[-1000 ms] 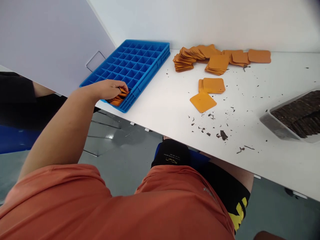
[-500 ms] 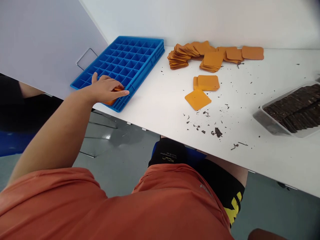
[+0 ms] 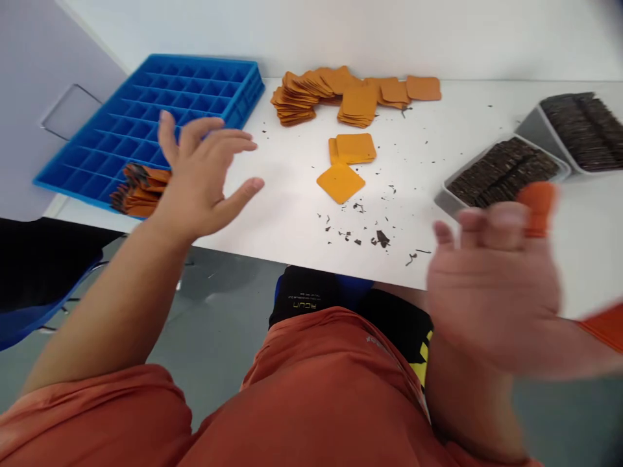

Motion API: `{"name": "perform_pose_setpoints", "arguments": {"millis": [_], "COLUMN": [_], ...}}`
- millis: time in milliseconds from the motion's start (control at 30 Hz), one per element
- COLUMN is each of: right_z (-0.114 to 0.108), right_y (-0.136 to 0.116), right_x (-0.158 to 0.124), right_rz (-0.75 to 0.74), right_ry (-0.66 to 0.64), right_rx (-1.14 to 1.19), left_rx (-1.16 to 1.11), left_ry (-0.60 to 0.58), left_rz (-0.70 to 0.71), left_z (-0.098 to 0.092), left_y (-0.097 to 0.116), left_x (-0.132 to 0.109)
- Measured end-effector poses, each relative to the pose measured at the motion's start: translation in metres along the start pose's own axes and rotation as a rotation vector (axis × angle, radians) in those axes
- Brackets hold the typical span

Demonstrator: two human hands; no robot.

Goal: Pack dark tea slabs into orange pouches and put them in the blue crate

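Observation:
My left hand (image 3: 202, 178) hovers over the table beside the blue divided tray (image 3: 256, 97), fingers spread and holding nothing. Orange folded pieces with dark bits (image 3: 141, 191) fill the tray's near corner, partly behind my wrist. Raised close to the camera, my right hand (image 3: 491, 292) is slightly blurred, palm facing me, thumb stretched out to the side and nothing visible in it. Orange covers sit on its index finger and thumb. Between the hands lie a few square orange sheets (image 3: 357, 148), one of them turned cornerwise (image 3: 341, 183).
Stacks of orange sheets (image 3: 296, 97) fan out along the back wall. Two clear bins (image 3: 448, 198) of dark, thin pieces stand at the right. Dark crumbs (image 3: 382, 239) are scattered over the white table. A wire handle (image 3: 68, 110) sticks out by the left panel.
My left hand has lifted out of the tray's near corner, uncovering the orange pieces there. My right hand has come into view, and the view has swung right, showing a second bin.

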State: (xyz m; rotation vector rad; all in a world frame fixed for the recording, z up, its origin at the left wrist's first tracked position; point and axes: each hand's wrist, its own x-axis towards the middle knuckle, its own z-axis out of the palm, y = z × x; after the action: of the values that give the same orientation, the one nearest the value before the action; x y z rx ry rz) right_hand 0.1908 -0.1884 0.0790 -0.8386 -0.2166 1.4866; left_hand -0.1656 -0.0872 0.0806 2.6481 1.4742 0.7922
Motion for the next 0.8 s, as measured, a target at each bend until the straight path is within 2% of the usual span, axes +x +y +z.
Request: {"name": "perform_pose_setpoints", "arguments": {"millis": [67, 100, 233, 333, 467, 600, 800], "right_z": [-0.002, -0.002, 0.0, -0.002, -0.006, -0.009, -0.015], "right_y": [0.005, 0.009, 0.025, 0.03, 0.031, 0.035, 0.042], "right_x": [0.003, 0.005, 0.012, 0.009, 0.003, 0.001, -0.002], "right_rz": [-0.217, -0.269, -0.197, -0.136, -0.05, -0.007, 0.089], "right_ry": [-0.079, -0.127, -0.238, -0.316, -0.352, -0.373, -0.439], "right_rx": [-0.082, -0.12, -0.107, -0.042, 0.023, 0.074, 0.076], "left_rx": [-0.103, -0.162, -0.477, -0.646, -0.681, -0.726, -0.723], "left_ry": [0.016, 0.034, 0.159, 0.266, 0.29, 0.347, 0.35], "left_rz": [0.108, 0.118, 0.163, 0.139, 0.091, 0.123, 0.053], "left_z": [0.029, 0.043, 0.086, 0.102, 0.11, 0.113, 0.111], "left_y": [0.034, 0.053, 0.127, 0.162, 0.177, 0.177, 0.174], "left_x": [0.008, 0.012, 0.023, 0.029, 0.031, 0.028, 0.018]}}
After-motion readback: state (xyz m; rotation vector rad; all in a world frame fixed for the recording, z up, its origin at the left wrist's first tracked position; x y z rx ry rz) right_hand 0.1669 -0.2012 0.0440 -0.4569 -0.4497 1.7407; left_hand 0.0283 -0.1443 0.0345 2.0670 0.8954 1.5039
